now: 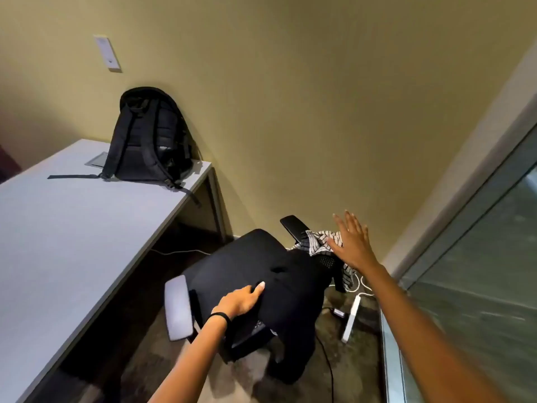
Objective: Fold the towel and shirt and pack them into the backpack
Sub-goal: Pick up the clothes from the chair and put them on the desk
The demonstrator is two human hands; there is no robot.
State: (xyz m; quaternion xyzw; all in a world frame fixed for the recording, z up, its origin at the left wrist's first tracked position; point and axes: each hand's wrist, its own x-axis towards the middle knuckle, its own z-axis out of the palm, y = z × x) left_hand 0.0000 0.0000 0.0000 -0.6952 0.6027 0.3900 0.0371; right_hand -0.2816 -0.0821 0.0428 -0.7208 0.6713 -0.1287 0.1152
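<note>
On the chair (232, 263), black cloth (290, 289) is gripped by the left hand (239, 299); beside it, the right hand (353, 242) is spread wide over striped fabric (318, 239).

Two bare forearms are seen, with no sleeves reaching the wrists. A thin black band (220, 316) is worn around the wrist of the left hand (239, 301), and a long, pale nail is shown on its thumb. Pale, long nails are also seen on the fingers of the right hand (353, 242).
</note>
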